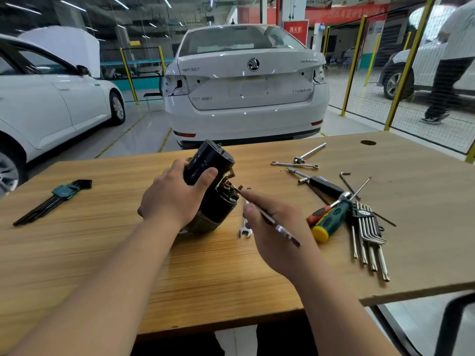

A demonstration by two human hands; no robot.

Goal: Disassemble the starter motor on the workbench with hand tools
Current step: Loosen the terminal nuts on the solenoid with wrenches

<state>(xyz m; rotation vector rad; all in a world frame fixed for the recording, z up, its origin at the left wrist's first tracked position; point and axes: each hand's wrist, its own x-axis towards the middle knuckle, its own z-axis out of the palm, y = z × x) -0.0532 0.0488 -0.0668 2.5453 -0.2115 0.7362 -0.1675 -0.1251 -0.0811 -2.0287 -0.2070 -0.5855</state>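
**Item: starter motor (209,160), one.** Sits tilted at the centre of the bench (102,253), black cylinder end pointing far.

**Hands.** The left hand (172,199) wraps round the motor body and steadies it. The right hand (275,227) pinches a slim spanner (281,229), with its tip at the brassy terminal fittings (231,187) on the motor's right side.

**Step in hand (judged).** Loosening a terminal fastener, early in the strip-down, since the housing looks whole. The next move calls for seating the spanner squarely on the nut and turning it against a firm left-hand hold. Whether the tip is already seated is too small to tell.

**Count, on the bench.**
- Open-end spanner (244,228): one, just right of the motor.
- Key sets: two. A hex set (55,199) lies at the left and a long-key set (367,227) at the right.
- Screwdrivers: two, one green-yellow (332,218) and one red-black (317,213).
- Ring spanner (295,164): one, far right.
- Sliding T-bar (309,151): one.
- Loose hex key (345,179): one.
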